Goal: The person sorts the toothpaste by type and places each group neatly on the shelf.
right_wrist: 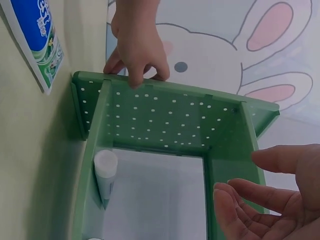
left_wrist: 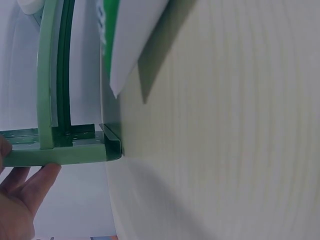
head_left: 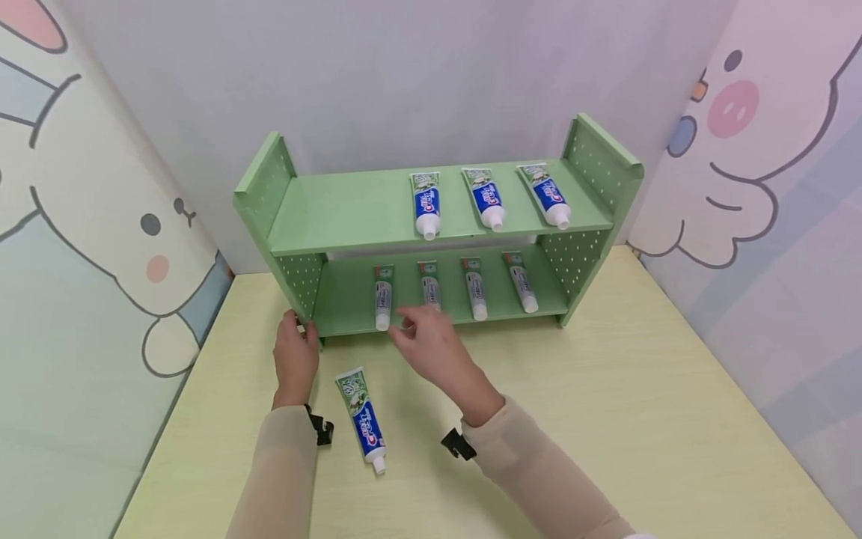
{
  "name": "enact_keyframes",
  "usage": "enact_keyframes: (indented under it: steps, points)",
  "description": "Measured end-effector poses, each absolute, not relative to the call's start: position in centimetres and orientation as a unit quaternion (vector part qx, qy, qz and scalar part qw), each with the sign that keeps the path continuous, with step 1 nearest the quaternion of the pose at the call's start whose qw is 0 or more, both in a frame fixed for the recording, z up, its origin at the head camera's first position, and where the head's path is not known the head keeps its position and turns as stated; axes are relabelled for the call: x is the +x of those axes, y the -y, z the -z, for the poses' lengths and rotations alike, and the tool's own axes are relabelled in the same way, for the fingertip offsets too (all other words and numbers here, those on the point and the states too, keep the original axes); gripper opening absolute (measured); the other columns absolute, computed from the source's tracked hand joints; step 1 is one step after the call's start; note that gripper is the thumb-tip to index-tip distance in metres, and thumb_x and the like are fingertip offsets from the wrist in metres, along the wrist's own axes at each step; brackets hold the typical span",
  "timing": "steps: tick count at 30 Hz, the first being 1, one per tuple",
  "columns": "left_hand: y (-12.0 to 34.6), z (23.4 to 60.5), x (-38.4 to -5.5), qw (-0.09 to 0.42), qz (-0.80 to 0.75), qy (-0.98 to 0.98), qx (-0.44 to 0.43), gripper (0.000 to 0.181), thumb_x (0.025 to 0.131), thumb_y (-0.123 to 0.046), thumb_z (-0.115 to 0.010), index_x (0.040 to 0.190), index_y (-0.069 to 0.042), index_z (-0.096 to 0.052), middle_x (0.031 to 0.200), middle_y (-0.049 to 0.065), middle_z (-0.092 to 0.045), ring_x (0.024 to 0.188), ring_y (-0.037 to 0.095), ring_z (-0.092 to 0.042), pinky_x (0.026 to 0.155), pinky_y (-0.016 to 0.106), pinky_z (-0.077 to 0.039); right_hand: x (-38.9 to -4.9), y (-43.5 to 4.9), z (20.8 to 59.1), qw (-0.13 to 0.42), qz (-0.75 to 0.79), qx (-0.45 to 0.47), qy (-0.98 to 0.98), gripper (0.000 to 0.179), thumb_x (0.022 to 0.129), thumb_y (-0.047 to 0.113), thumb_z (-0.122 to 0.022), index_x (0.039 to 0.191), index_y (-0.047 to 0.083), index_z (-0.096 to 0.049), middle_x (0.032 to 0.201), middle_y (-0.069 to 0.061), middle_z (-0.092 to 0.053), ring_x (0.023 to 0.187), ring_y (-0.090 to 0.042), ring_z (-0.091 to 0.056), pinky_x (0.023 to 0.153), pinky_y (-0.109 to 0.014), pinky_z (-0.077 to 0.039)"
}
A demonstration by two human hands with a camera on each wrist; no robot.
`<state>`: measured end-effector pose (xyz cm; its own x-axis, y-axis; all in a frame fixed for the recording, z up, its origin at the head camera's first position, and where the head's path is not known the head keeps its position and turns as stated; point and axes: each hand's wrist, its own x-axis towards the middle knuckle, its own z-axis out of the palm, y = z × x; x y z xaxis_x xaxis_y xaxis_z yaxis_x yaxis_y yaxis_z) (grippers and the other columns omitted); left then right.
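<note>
My left hand [head_left: 296, 355] grips the front edge of the left side panel of a green two-tier shelf [head_left: 343, 213], low down near the table. In the right wrist view, that left hand's fingers [right_wrist: 135, 75] bend over the panel edge. My right hand [right_wrist: 270, 195] is in front of the lower tier, thumb and fingers apart with nothing between them. It partly covers one of several green-and-silver toothpaste tubes, beside the leftmost tube [head_left: 383, 298]. A blue-and-green toothpaste tube [head_left: 364, 419] lies on the table between my forearms, cap toward me.
Three blue-and-green toothpaste tubes [head_left: 486, 198] lie on the upper tier, toward the right, caps facing front. The right side panel [head_left: 599, 172] stands taller than the upper tier. Walls with cartoon animals [head_left: 101, 195] flank the pale wooden table [head_left: 640, 419].
</note>
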<state>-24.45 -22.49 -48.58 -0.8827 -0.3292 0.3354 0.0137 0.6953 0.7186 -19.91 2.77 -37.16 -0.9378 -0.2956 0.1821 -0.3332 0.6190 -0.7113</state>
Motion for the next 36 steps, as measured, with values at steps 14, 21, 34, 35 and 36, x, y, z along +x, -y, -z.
enact_keyframes:
  steps: [14,21,34,35,36]
  points:
    - [22.5,48.8,-24.5,0.234,0.378,0.892,0.083,0.032,0.104,-0.018,-0.044,0.127,0.004,-0.043,0.116,0.024,-0.052,0.093,0.039,-0.062,0.071,0.05,-0.053,-19.3,-2.0,38.9,-0.005,-0.395,0.181,0.901,0.033,0.096,0.019,-0.063,0.124,0.003,-0.065,0.101,-0.007,-0.063,0.083,-0.016,-0.059,0.066,-0.026,-0.051]
    - [22.6,48.9,-24.7,0.236,0.381,0.89,0.082,0.032,0.104,-0.019,-0.044,0.128,0.003,-0.044,0.116,0.023,-0.053,0.092,0.038,-0.062,0.07,0.05,-0.053,-19.2,-1.6,39.7,-0.017,-0.391,0.173,0.904,0.034,0.096,0.02,-0.064,0.125,0.002,-0.065,0.1,-0.008,-0.062,0.082,-0.016,-0.059,0.064,-0.026,-0.051]
    - [22.4,48.7,-24.5,0.23,0.382,0.891,0.085,0.033,0.104,-0.02,-0.044,0.128,0.003,-0.044,0.116,0.022,-0.053,0.091,0.037,-0.062,0.069,0.049,-0.054,-19.0,-0.9,41.4,-0.029,-0.369,0.18,0.911,0.031,0.094,0.019,-0.066,0.12,0.002,-0.067,0.098,-0.009,-0.065,0.084,-0.018,-0.061,0.062,-0.024,-0.05]
    - [22.4,48.7,-24.5,0.23,0.381,0.892,0.084,0.033,0.104,-0.02,-0.044,0.128,0.003,-0.044,0.116,0.022,-0.053,0.091,0.037,-0.062,0.069,0.049,-0.054,-19.0,-0.9,41.6,-0.032,-0.369,0.178,0.912,0.031,0.094,0.019,-0.066,0.12,0.002,-0.067,0.098,-0.009,-0.065,0.084,-0.018,-0.06,0.061,-0.024,-0.05]
    - [22.4,48.7,-24.5,0.23,0.38,0.892,0.084,0.032,0.104,-0.02,-0.044,0.127,0.003,-0.044,0.116,0.022,-0.053,0.091,0.037,-0.062,0.069,0.049,-0.054,-19.0,-0.8,41.7,-0.036,-0.367,0.177,0.912,0.032,0.094,0.02,-0.066,0.121,0.003,-0.066,0.098,-0.009,-0.065,0.085,-0.018,-0.06,0.062,-0.025,-0.05]
